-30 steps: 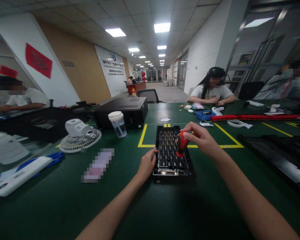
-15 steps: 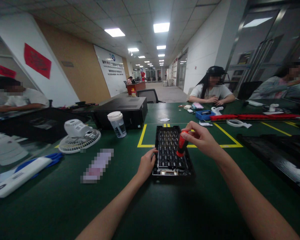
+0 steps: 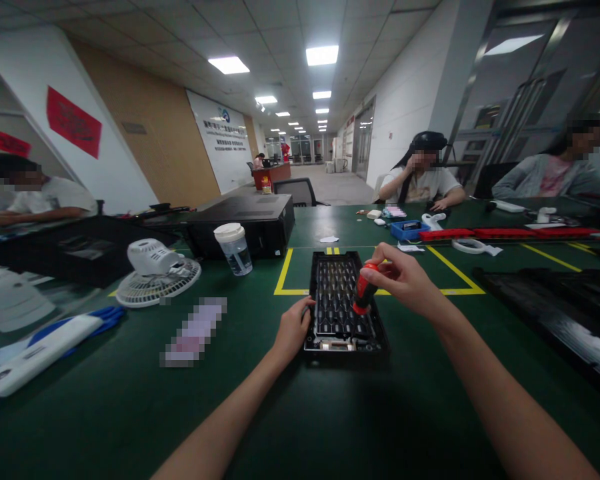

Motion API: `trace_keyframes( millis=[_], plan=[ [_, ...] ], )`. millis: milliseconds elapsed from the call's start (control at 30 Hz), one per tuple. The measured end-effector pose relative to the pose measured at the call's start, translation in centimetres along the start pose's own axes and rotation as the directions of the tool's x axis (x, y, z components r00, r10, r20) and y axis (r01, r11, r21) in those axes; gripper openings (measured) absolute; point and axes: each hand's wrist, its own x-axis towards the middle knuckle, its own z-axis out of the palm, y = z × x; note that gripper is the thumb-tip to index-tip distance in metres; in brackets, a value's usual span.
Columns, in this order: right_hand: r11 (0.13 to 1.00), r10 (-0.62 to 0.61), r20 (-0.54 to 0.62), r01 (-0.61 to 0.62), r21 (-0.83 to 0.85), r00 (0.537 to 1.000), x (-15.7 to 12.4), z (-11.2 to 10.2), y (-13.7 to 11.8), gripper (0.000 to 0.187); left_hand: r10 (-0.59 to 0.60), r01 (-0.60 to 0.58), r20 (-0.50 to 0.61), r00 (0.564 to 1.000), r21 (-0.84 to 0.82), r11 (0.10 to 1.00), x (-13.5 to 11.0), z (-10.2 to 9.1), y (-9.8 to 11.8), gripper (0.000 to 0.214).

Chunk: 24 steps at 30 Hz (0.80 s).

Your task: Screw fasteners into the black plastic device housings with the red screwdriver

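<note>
A black rectangular plastic case (image 3: 324, 297) lies on the green table in front of me, with rows of shaped slots inside and a small metallic part (image 3: 338, 346) at its near end. My left hand (image 3: 294, 328) grips the case's left edge, its fingers bent against the rim. In my right hand (image 3: 405, 277) is a screwdriver (image 3: 364, 292) with a red and black handle, pinched near its top. The handle tilts slightly over the right side of the case. I cannot make out the screwdriver's tip.
To the left are a lidded clear cup (image 3: 234, 250), a white fan (image 3: 157, 277), a white appliance part (image 3: 43, 357) and a large black box (image 3: 240, 223). A blue tray (image 3: 409, 230) and black panels (image 3: 545, 320) lie right. Co-workers sit around the table.
My hands, the case and the screwdriver look almost unmoved. Across the table, a co-worker has raised a hand to the head. The person at far right has shifted posture.
</note>
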Motion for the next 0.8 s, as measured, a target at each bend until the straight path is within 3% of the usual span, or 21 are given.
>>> trace_keyframes(
  millis=[800],
  plan=[
    [0.9, -0.208, -0.193, 0.11, -0.423, 0.959, 0.0, 1.5, -0.1, 0.028, 0.014, -0.014, -0.006, 1.0, -0.006, 1.0, 0.1, 0.1, -0.2, 0.028]
  ],
)
